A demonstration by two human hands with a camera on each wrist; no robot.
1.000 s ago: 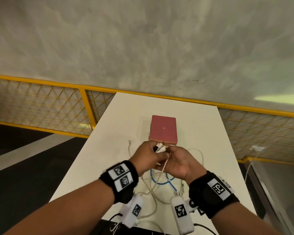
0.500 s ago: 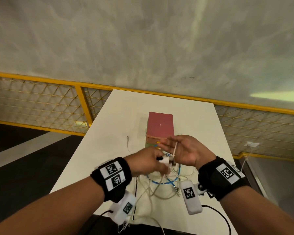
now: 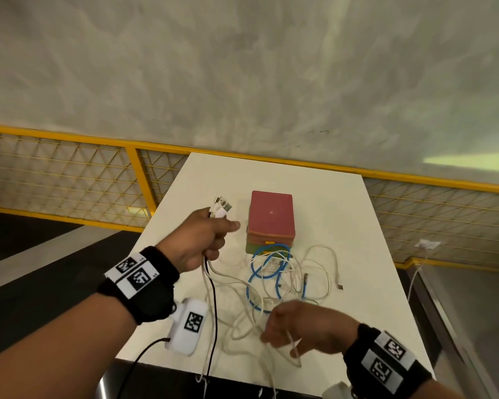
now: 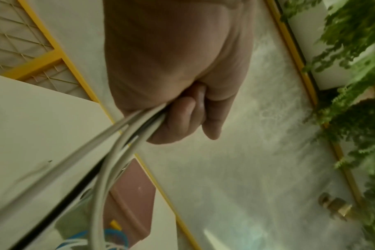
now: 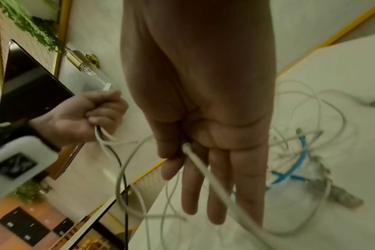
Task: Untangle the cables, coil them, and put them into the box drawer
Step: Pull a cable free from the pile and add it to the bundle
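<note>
My left hand [image 3: 211, 240] is raised left of the red box [image 3: 271, 217] and grips a bundle of white cables and one black cable, with their USB plug ends [image 3: 222, 207] sticking out above the fist. In the left wrist view the fingers [image 4: 178, 118] curl round the cable bundle [image 4: 122, 135]. My right hand [image 3: 285, 332] is low near the table's front edge; the thumb pinches a white cable [image 5: 203, 169] that runs along its straight fingers. A tangle of white and blue cables [image 3: 285, 272] lies in front of the box. The box's drawers look closed.
The white table [image 3: 343, 211] ends just below my right hand. A yellow mesh railing [image 3: 139, 168] runs behind and beside it. Some cables hang over the front edge. A white plug and cord [image 3: 428, 244] hang on the railing at the right.
The hands were together just in front of the box. Now the left hand has moved left and up with the plug ends, and the right hand has drawn back toward the near edge along a white cable.
</note>
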